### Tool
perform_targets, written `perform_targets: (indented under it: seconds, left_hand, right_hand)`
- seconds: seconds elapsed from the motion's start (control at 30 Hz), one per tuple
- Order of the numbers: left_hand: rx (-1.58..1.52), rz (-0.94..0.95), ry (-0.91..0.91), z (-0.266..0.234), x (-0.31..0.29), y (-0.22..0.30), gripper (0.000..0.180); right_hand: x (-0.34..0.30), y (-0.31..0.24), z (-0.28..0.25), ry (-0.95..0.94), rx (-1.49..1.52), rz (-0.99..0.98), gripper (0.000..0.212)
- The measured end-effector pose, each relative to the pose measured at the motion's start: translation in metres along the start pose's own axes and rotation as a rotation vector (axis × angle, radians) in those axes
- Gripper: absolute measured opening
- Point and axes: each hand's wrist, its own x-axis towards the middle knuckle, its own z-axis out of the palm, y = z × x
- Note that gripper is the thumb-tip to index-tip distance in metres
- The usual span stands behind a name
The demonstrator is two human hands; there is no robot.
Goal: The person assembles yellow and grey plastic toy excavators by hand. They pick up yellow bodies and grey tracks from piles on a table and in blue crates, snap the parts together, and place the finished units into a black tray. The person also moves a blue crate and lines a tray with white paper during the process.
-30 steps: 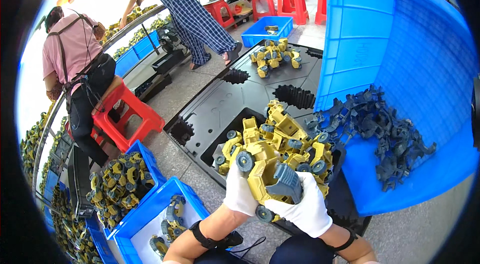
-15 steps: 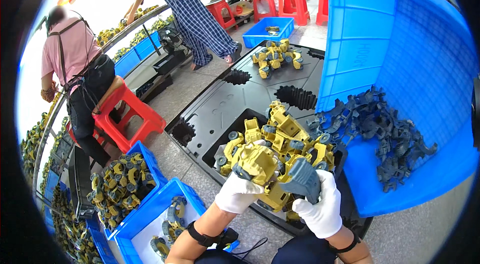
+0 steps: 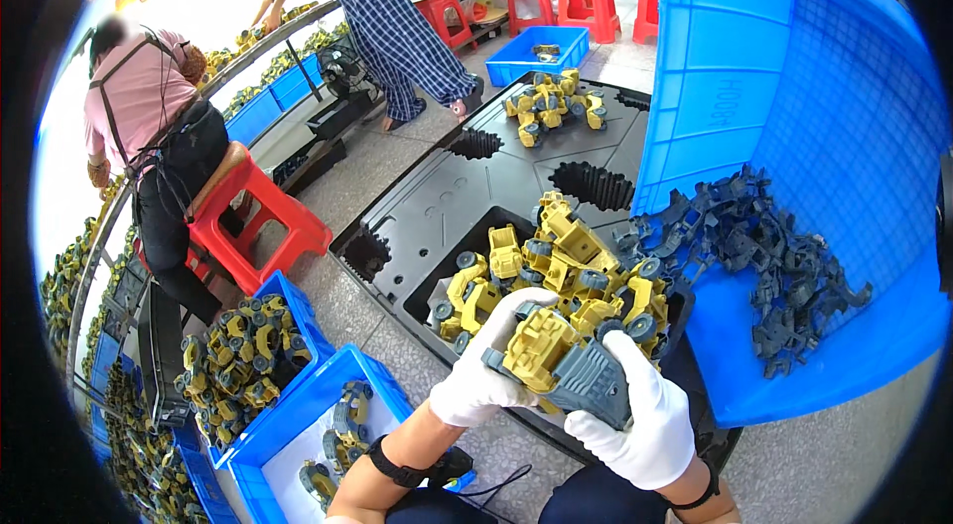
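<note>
A yellow toy truck body (image 3: 539,343) and a ribbed dark grey toy part (image 3: 596,387) are held close together in front of me, touching at one end. My left hand (image 3: 483,370), in a white glove, is closed round the yellow body's left side. Gloved likewise, my right hand (image 3: 647,423) grips the grey part, its thumb underneath and fingers along the right side. Just beyond them, a heap of yellow toy trucks with grey wheels (image 3: 566,251) fills a recess of the black plastic pallet (image 3: 427,216). Whether the two held pieces are locked together cannot be seen.
On the right a large blue crate (image 3: 715,97), tipped on its side, holds loose dark grey parts (image 3: 764,266). Blue bins (image 3: 382,375) with toy trucks stand at lower left. Two people (image 3: 149,107) work along a bench at the left, beside a red stool (image 3: 263,221).
The grey part, apart or barely touching before, now lies against the yellow body. The yellow body has turned and moved right, and both hands have come together around the pieces.
</note>
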Motion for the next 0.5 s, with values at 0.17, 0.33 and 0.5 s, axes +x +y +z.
perform_targets:
  seconds: [0.17,0.33,0.5]
  left_hand:
    - [0.227,0.06,0.022,0.004,-0.005,0.004,0.094]
    - [0.289,0.181,-0.066,0.008,-0.011,0.007,0.094]
    - [0.271,0.205,-0.12,0.007,-0.015,0.01,0.088]
  right_hand:
    - [-0.001,-0.002,-0.004,-0.041,-0.058,-0.021,0.074]
    - [-0.008,0.003,-0.001,-0.06,0.044,-0.069,0.074]
    - [-0.01,0.007,0.003,-0.087,0.073,-0.144,0.076]
